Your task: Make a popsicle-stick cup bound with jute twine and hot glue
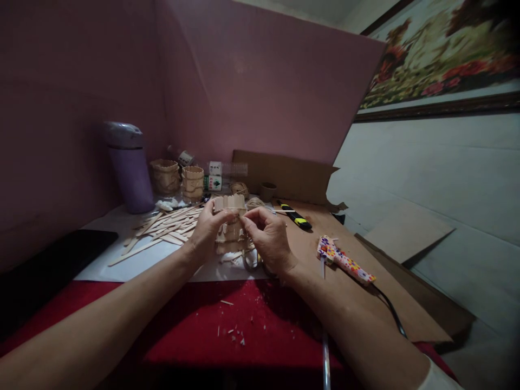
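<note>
A small cup made of wooden craft sticks (pixel 229 232) is held up over the white paper in front of me. My left hand (pixel 206 227) wraps round its left side, the thumb lying across the front near the top. Against the cup's right side, my right hand (pixel 266 235) pinches with thumb and forefinger; whatever sits between the fingertips is too small to make out. Twine seems to run round the cup's wall. Behind and below my right hand are scissors (pixel 252 261), partly hidden.
Loose craft sticks (pixel 162 227) lie on white paper at left. Two finished stick cups (pixel 193 184) and a purple bottle (pixel 130 173) stand behind. Twine balls (pixel 239 189), a utility knife (pixel 296 215) and a flower-patterned glue gun (pixel 343 260) with its cord lie to the right.
</note>
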Tool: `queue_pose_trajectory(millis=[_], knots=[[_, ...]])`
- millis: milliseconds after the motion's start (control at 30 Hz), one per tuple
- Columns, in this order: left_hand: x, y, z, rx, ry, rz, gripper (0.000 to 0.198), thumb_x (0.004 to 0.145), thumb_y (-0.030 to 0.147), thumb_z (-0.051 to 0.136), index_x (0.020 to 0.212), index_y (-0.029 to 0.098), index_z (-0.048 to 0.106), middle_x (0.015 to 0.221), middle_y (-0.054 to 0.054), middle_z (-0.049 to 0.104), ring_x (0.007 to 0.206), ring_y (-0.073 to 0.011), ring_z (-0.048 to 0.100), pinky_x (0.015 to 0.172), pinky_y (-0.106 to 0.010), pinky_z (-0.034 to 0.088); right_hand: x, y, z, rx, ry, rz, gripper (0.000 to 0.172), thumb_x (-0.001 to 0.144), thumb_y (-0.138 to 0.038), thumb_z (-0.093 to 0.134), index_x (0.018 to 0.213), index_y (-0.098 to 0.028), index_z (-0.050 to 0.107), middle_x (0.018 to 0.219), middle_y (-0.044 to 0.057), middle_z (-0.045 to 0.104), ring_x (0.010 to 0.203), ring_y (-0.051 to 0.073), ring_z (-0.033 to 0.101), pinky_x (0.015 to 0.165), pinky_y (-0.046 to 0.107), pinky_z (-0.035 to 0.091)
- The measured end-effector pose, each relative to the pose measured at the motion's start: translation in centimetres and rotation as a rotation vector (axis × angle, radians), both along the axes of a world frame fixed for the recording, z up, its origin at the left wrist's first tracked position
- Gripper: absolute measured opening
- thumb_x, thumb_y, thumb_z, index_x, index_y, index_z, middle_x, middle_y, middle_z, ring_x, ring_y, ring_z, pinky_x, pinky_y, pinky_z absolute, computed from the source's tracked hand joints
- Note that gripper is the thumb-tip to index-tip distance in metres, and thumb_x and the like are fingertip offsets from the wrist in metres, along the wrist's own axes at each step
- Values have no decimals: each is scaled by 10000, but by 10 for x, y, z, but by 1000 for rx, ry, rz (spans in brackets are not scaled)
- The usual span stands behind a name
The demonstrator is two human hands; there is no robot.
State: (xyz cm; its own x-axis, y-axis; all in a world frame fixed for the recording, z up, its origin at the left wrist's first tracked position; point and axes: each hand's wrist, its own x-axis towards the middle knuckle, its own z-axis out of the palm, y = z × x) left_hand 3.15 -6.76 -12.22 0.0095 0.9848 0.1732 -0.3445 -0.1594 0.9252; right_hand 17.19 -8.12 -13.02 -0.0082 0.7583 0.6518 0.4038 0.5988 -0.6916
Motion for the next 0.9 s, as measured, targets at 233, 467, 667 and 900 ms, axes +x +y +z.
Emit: queue_pose_trajectory(millis=[233,467,667,900], knots=[[2,0,1,98,-5,33,557,626,315,807,1114,198,564,970,-34,654,820,-194,649,739,-321,538,-1,4,2,-82,125,92,117,802,-303,639,777,-189,638,662,-2,639,578,130,561,542,246,454],[0,10,-4,210,59,163,786,577,328,847,1268,200,495,1075,-47,609,984,-217,618,864,-323,507,1,5,7,-96,140,120,153,783,-341,633,764,-189,627,624,-20,595,541,110,513,493,228,412],[-1,8,-4,284,108,204,837,567,337,858,1315,218,503,1106,-54,623,1028,-235,615,921,-344,489,0,6,8,-145,204,191,188,740,-377,656,731,-196,608,610,-25,587,531,106,506,494,228,420],[-1,6,1,295,102,212,840,521,292,865,1288,210,533,1074,-49,631,1023,-247,616,934,-349,479,-3,2,10,-198,244,172,175,698,-369,632,702,-199,589,580,-39,556,503,96,473,477,222,395]])
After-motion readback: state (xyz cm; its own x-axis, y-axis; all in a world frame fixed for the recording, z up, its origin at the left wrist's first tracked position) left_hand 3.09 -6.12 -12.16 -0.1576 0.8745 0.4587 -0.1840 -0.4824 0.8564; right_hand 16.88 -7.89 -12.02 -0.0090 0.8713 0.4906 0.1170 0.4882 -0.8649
